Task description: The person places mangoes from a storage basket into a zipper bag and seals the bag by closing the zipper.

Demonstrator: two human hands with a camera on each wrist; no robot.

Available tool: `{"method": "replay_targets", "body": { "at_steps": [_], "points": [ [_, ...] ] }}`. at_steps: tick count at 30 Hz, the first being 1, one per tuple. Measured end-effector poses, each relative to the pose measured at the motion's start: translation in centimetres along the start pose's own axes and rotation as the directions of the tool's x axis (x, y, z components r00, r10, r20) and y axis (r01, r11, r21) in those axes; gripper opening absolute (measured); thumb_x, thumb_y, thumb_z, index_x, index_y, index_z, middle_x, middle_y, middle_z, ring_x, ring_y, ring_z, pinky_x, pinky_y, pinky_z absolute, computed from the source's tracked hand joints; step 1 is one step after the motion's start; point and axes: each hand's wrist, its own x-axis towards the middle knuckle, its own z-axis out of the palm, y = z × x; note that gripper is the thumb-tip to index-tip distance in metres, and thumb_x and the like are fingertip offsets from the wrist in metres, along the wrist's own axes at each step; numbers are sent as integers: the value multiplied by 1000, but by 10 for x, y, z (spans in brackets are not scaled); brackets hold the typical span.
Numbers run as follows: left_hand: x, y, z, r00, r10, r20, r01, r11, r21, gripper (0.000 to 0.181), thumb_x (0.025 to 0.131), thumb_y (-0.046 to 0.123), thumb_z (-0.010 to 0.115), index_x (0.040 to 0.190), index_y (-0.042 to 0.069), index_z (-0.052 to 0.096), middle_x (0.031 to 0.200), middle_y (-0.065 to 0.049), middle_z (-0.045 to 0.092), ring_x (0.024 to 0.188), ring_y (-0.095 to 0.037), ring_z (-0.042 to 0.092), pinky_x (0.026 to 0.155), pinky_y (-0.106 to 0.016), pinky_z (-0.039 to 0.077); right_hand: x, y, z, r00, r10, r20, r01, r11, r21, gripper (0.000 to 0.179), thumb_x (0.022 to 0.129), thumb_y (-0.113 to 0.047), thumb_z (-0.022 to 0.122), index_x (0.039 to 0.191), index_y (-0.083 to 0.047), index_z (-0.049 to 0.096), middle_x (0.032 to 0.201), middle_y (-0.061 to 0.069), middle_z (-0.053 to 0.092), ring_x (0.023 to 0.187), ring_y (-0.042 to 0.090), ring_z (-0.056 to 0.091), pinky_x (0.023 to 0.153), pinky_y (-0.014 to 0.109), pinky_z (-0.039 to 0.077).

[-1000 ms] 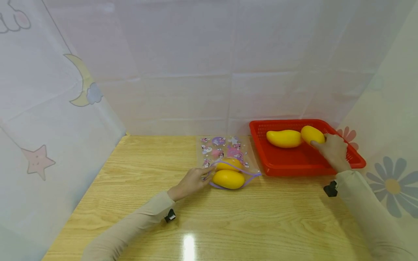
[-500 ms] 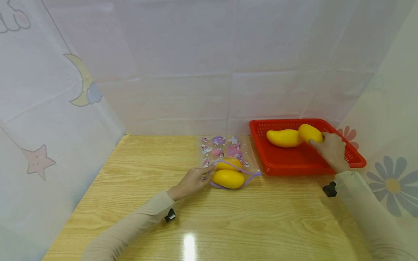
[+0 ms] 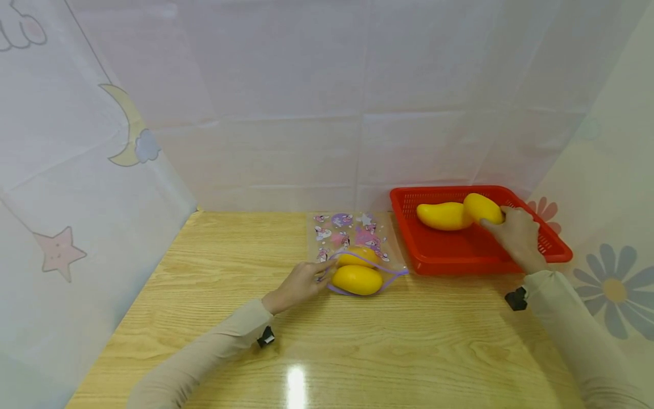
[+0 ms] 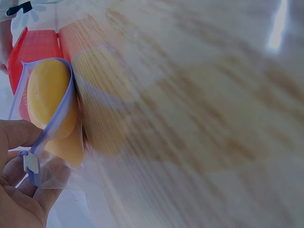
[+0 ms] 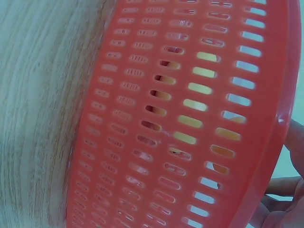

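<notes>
My left hand [image 3: 301, 284] pinches the left edge of a clear slider bag [image 3: 370, 233] with cartoon prints and a purple zip rim. In the left wrist view the thumb and fingers hold that rim by the white slider [image 4: 31, 163]. Two yellow mangoes lie in the bag's gaping mouth, the front mango [image 3: 357, 280] just before the rear mango [image 3: 364, 255]. At the right, my right hand [image 3: 517, 233] grips another mango [image 3: 482, 208] inside the red basket [image 3: 460, 267], tilted and overlapping a mango [image 3: 443, 216] lying there. The right wrist view mostly shows the basket's slotted wall [image 5: 180, 114].
The basket stands right beside the bag, near the back edge of the wooden table [image 3: 388, 346]. A pale printed sheet [image 3: 286, 102] hangs behind and along both sides. Bright glare marks the table's front.
My right hand has raised its mango slightly and shifted it a little left, over the other mango in the basket. The left hand and the bag stay in place.
</notes>
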Motion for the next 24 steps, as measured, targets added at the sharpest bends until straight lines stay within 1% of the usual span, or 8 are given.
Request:
{"method": "replay_targets", "body": {
  "at_steps": [5,8,15,21,24],
  "points": [
    [0,-1,1,1000,8,-1,-8,1000,3,47,88,-4,70,133,-8,56,91,-16,73,44,3,29,42,-14,35,-2,-2,-1,1000,-2,-1,2,1000,11,59,95,-35,66,122,16,54,93,26,56,81,39,48,71,51,40],
    [0,-1,1,1000,10,0,-10,1000,3,47,88,-4,70,133,-8,57,91,-16,73,44,3,29,42,-14,36,-3,-4,0,1000,-12,-11,12,1000,18,57,95,-34,66,121,16,55,92,26,56,80,38,48,72,52,40],
    [0,-1,0,1000,-6,9,5,1000,12,47,89,-2,70,133,-6,57,89,-14,73,43,2,29,43,-14,36,-6,-8,1,998,-44,-39,45,999,25,56,94,-31,67,121,16,55,97,29,58,81,41,49,76,62,37],
    [0,0,0,1000,2,1,-2,1000,10,46,89,-3,70,132,-7,57,91,-15,73,45,1,30,43,-15,36,-8,-12,2,995,-74,-68,76,997,30,53,93,-28,69,119,16,57,99,31,58,83,42,49,76,64,37],
    [0,0,0,1000,-1,3,1,1000,7,47,89,-3,70,133,-7,56,96,-17,73,46,1,31,44,-15,38,-9,-16,2,994,-84,-72,86,996,24,52,92,-28,68,118,16,58,99,32,58,84,42,49,75,64,38]
  ]
}}
